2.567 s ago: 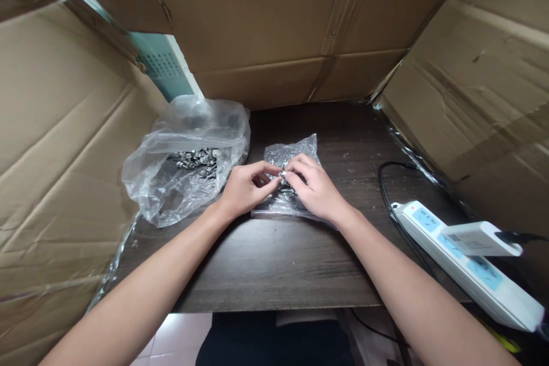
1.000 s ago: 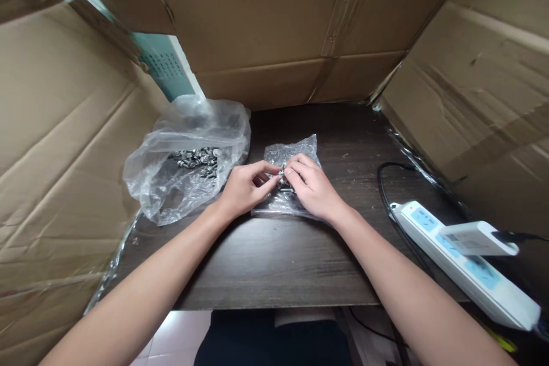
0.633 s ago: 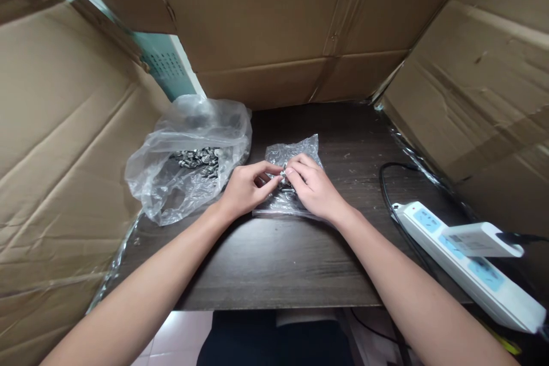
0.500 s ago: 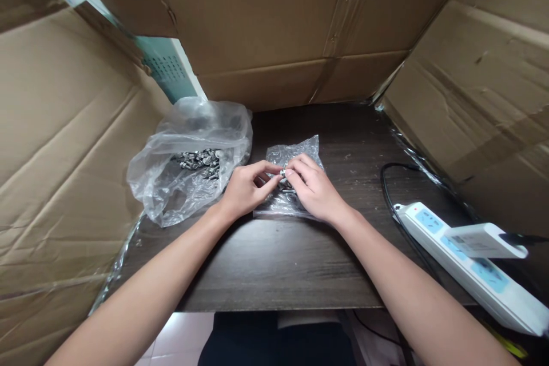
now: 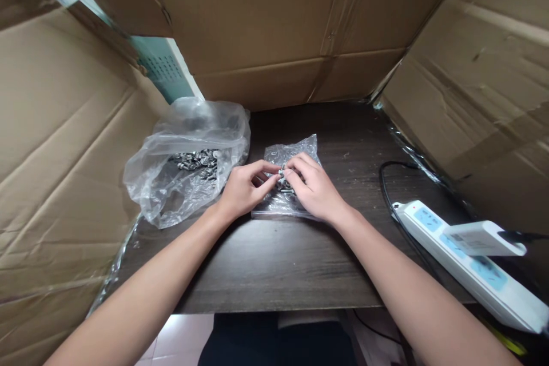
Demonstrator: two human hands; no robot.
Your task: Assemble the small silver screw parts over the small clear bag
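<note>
Between the fingertips of both hands is a small shiny metal piece, too small to tell whether it is a screw or a nut. My left hand pinches it from the left with thumb and forefinger. From the other side, my right hand has its fingers closed on the same piece. Right below them lies a flat clear plastic bag with several small metal screws on or in it, partly covered by the fingers. To the left stands a larger open plastic bag holding a heap of metal fasteners.
Cardboard walls enclose the dark wooden table at the back and both sides. On the right lies a white power strip with a white adapter plugged in and a black cable.
Both hands stay pinched together over the small bag, with only slight finger movement at the metal piece. The whole view has shifted very slightly.
</note>
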